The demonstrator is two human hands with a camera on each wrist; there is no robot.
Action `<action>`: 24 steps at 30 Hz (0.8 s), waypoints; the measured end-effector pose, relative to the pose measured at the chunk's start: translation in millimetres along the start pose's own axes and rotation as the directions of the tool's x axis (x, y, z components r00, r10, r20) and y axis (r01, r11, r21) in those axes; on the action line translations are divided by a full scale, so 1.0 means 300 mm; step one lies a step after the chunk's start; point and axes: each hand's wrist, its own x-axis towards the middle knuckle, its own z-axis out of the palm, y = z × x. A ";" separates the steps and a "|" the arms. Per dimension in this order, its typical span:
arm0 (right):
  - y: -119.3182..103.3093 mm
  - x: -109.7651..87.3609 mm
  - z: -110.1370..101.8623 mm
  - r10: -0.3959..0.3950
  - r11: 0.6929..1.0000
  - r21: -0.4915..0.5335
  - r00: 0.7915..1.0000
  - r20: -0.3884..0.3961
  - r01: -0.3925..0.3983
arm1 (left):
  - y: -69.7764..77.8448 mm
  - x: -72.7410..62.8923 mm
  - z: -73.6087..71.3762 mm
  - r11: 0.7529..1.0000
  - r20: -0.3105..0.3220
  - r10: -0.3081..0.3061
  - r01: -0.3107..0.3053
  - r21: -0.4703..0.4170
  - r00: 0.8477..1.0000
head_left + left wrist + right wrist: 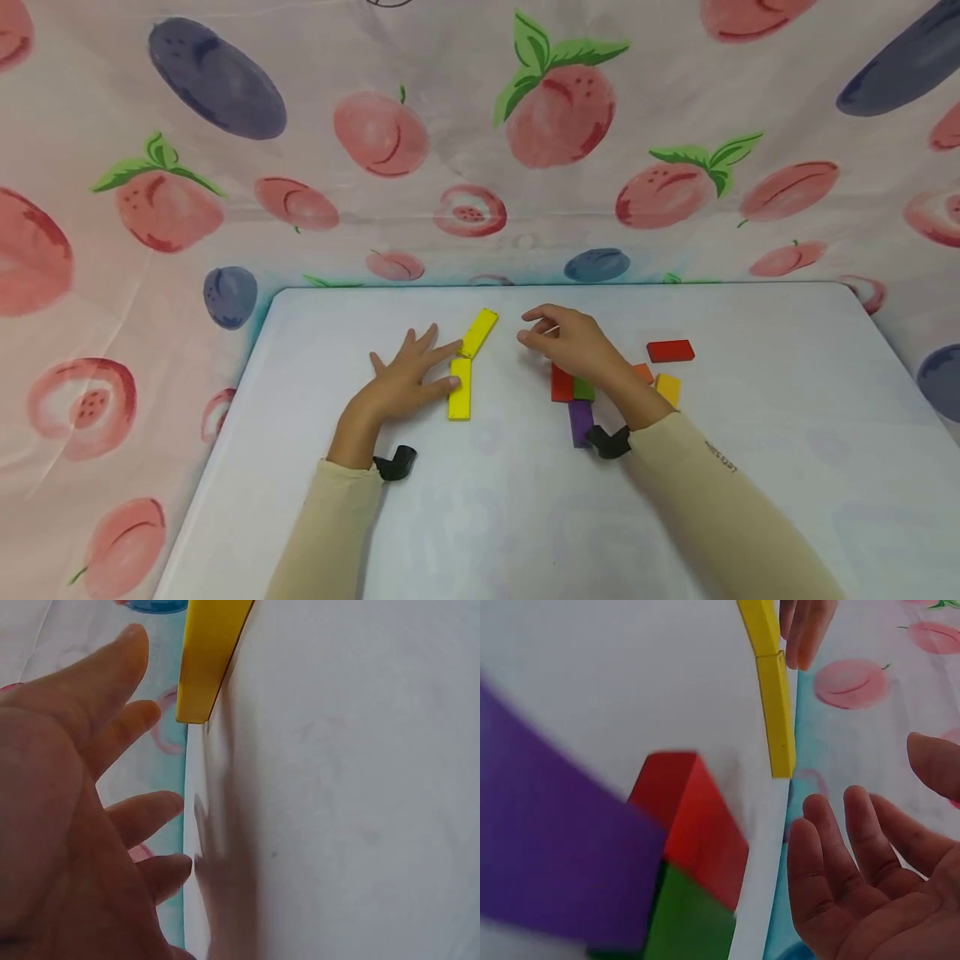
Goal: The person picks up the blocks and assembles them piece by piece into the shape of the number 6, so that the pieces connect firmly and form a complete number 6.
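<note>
Yellow block [204, 660] alone, left wrist view

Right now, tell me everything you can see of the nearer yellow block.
The nearer yellow block is a bright, smooth, slim oblong, perhaps painted wood or plastic. It rests on the white table, running lengthwise front to back, its far end meeting a second yellow block that slants right. The left hand has its thumb at the left edge; contact is unclear.
</note>
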 end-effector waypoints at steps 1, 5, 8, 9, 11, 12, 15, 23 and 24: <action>0.011 -0.011 -0.008 -0.018 1.000 -0.012 1.000 -0.001 0.018 | -0.001 0.002 0.001 1.000 -0.003 0.012 -0.012 -0.005 1.000; 0.061 -0.045 -0.035 -0.064 0.997 -0.052 0.998 -0.007 0.064 | -0.007 0.013 0.004 0.995 -0.013 0.091 -0.091 -0.052 0.996; 0.087 -0.064 -0.052 -0.069 0.995 -0.072 0.998 -0.010 0.069 | -0.012 0.022 0.006 0.983 -0.020 0.160 -0.161 -0.083 0.987; 0.094 -0.070 -0.057 -0.074 0.994 -0.078 0.997 -0.009 0.073 | -0.014 0.023 0.007 0.981 -0.020 0.172 -0.173 -0.089 0.985; 0.104 -0.080 -0.064 -0.082 0.993 -0.091 0.997 -0.009 0.081 | -0.018 0.024 0.009 0.977 -0.010 0.186 -0.186 -0.104 0.983; 0.110 -0.084 -0.067 -0.085 0.992 -0.097 0.996 -0.007 0.084 | -0.022 0.024 0.010 0.977 0.002 0.189 -0.187 -0.103 0.982; 0.130 -0.091 -0.079 -0.091 0.990 -0.110 0.996 0.003 0.091 | -0.034 0.023 0.011 0.976 0.045 0.193 -0.186 -0.116 0.980; 0.173 -0.097 -0.111 -0.073 0.989 -0.127 0.997 0.030 0.077 | -0.067 0.032 0.012 0.973 0.085 0.208 -0.198 -0.118 0.974; 0.178 -0.095 -0.114 -0.073 0.988 -0.135 0.997 0.040 0.078 | -0.070 0.032 0.012 0.973 0.084 0.206 -0.196 -0.120 0.975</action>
